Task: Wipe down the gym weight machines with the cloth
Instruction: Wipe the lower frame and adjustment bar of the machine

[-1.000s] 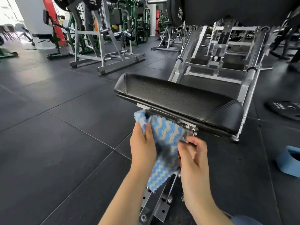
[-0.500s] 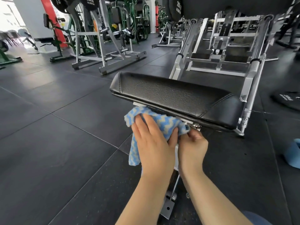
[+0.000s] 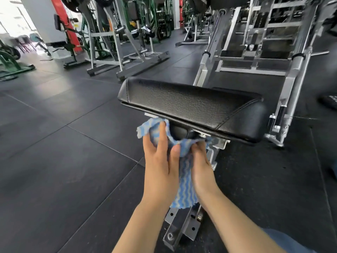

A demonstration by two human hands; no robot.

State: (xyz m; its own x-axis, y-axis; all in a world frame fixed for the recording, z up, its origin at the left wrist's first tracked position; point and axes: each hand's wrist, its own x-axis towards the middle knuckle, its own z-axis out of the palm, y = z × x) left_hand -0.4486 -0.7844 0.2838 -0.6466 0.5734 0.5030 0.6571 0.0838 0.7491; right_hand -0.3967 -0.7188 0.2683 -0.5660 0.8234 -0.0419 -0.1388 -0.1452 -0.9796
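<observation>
A blue and white zigzag cloth hangs between my two hands just under the black padded seat of a silver weight machine. My left hand grips the cloth's upper left part, fingers and thumb round a bunched corner. My right hand pinches the cloth's upper right edge against the steel bracket below the pad. The cloth's lower half drapes over the seat's support post, whose perforated base shows beneath.
The machine's silver frame and rails rise behind the pad. More grey and green machines stand at the back left on the dark rubber floor. A black weight plate lies at the right edge.
My hands slid the cloth lower along the post under the pad and drew closer together. The left hand shifted its hold to the cloth's upper corner. The view moved in closer.
</observation>
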